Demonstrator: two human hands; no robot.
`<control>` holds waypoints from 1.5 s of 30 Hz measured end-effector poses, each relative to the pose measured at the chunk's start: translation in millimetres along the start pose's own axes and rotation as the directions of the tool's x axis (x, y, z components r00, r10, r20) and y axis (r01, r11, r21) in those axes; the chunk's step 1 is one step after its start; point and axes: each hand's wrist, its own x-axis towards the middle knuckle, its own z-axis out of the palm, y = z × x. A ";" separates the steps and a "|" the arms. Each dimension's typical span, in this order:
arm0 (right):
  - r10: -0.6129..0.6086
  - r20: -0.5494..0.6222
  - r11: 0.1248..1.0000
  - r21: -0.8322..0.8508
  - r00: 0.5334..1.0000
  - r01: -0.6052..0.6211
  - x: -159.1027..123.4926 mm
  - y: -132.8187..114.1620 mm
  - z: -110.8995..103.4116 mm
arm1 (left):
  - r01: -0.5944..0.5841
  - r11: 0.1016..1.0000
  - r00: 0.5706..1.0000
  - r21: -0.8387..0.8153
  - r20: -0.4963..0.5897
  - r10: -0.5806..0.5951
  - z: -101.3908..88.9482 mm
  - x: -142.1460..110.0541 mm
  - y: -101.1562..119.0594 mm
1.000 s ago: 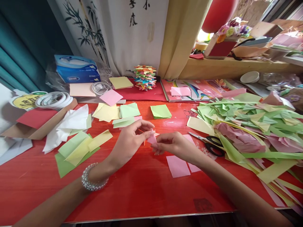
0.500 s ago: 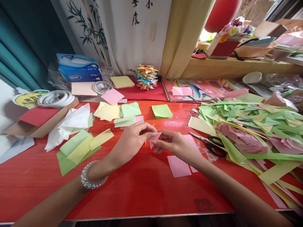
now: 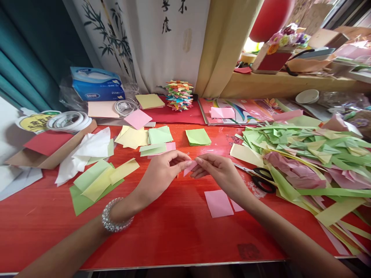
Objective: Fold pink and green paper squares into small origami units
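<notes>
The left hand (image 3: 162, 173) had its thumb and forefinger nearly together, pinching the left end of a small piece of pink paper (image 3: 189, 168). The right hand (image 3: 217, 168) met it from the other side, thumb and bent fingers drawn close about the paper's right end. The paper thus lay between the two grips, over the glossy red wooden bench (image 3: 162, 239), with only a narrow middle part showing; its folds were too small and too covered by fingers to make out.

A flat square pink paper sheet (image 3: 218, 203) lay on the bench on the near side of the right grip, and part of a second pink sheet (image 3: 237, 205) showed beside it, next to the right forearm. Steel scissors with black handles (image 3: 262, 179) lay to the right of the right grip, with a large heap of green folded paper pieces (image 3: 304, 143) beyond them. A stack of bright green square papers (image 3: 198, 137) sat straight beyond both grips, while overlapping green and yellow paper sheets (image 3: 101, 181) lay well apart, left of the left grip.
</notes>
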 end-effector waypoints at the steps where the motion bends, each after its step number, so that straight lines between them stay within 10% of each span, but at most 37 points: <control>1: -0.006 0.005 0.998 -0.056 1.000 0.006 -0.1 -0.3 -1.0 | 0.000 1.000 1.000 -0.004 -0.003 0.000 -0.5 -0.2 0.3; 6: -0.006 0.074 0.967 -0.253 0.997 0.025 -3.0 -3.2 -3.2 | -0.017 1.000 1.000 0.008 0.017 0.017 -2.3 -0.3 0.0; 30: 0.026 0.053 0.991 -0.132 0.998 -0.019 -1.5 -1.1 0.0 | 0.073 0.994 0.988 -0.083 0.141 -0.060 -2.8 3.8 -4.0; 45: -0.021 0.094 0.963 -0.266 0.995 0.046 -4.1 -1.9 -0.2 | -0.005 1.000 1.000 0.011 0.009 0.005 -1.7 0.5 -2.4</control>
